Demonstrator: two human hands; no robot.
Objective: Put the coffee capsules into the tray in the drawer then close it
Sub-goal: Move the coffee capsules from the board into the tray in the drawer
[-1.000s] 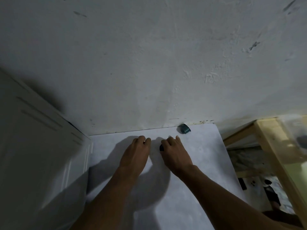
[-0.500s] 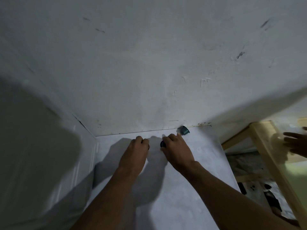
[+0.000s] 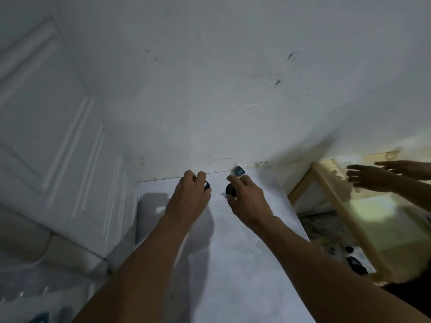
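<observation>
Beside the wall [image 3: 210,89], left hand [image 3: 189,199] grips 1 dark capsule [image 3: 207,185], right hand [image 3: 248,201] 1 black capsule [image 3: 230,190], teal capsule [image 3: 239,170] just beyond.

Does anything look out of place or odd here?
A teal capsule lies, apparently on its side, at the foot of the wall, beyond the right hand, which grips a dark capsule, like the left hand. Another person's hands reach in at right.
</observation>
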